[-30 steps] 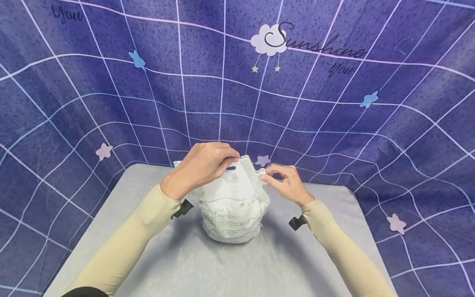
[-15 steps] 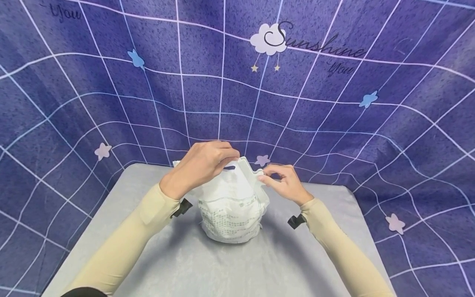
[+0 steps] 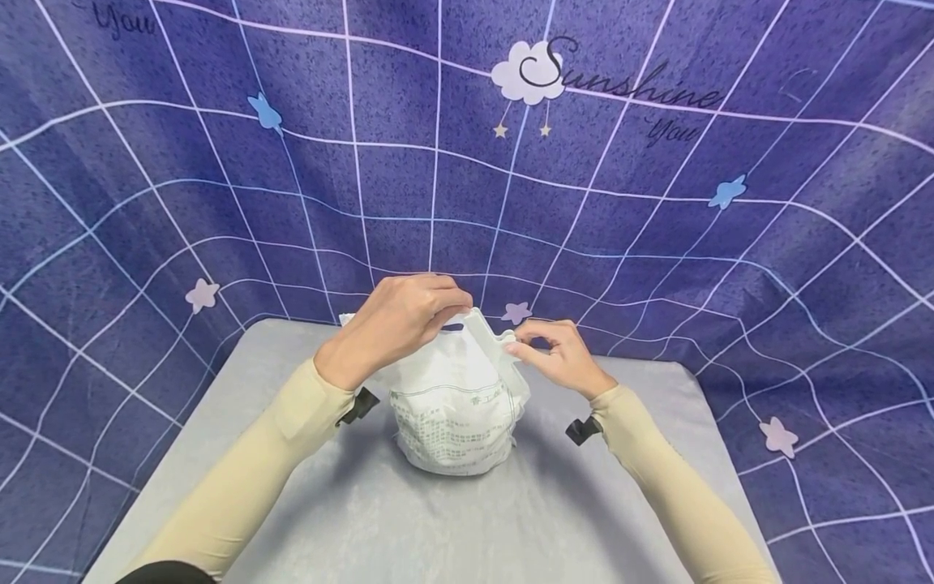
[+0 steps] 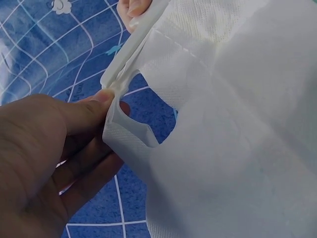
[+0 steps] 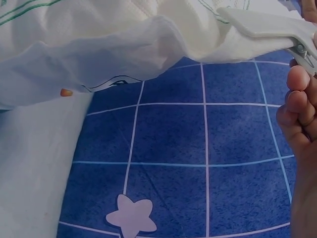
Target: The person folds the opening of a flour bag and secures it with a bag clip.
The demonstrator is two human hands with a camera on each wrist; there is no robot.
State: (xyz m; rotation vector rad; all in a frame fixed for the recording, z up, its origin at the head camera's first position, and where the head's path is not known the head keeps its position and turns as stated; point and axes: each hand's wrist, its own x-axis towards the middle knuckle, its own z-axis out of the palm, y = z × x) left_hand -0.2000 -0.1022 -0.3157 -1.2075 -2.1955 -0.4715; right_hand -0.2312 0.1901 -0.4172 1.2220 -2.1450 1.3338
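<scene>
A white printed bag [image 3: 452, 418] sits upright on the table, its lower part bulging. Along its top right edge lies a long white bag clip [image 4: 132, 47]. My left hand [image 3: 401, 324] pinches the bag's upper edge beside the handle hole, with thumb and fingertips at one end of the clip. At the clip's other end, my right hand [image 3: 562, 358] pinches a small protruding part between thumb and index finger. In the right wrist view, the clip [image 5: 265, 25] spreads into a V with a small metal pin at its joint. The bag's contents are hidden.
A pale grey cloth covers the table [image 3: 452, 535]. Behind and at both sides hangs a purple-blue curtain [image 3: 394, 182] with grid lines, stars and a cloud. A small orange spot [image 5: 66, 92] shows below the bag's side in the right wrist view.
My right hand and the clip end it pinches have shifted slightly left. The left hand keeps its hold, and the bag stays in place.
</scene>
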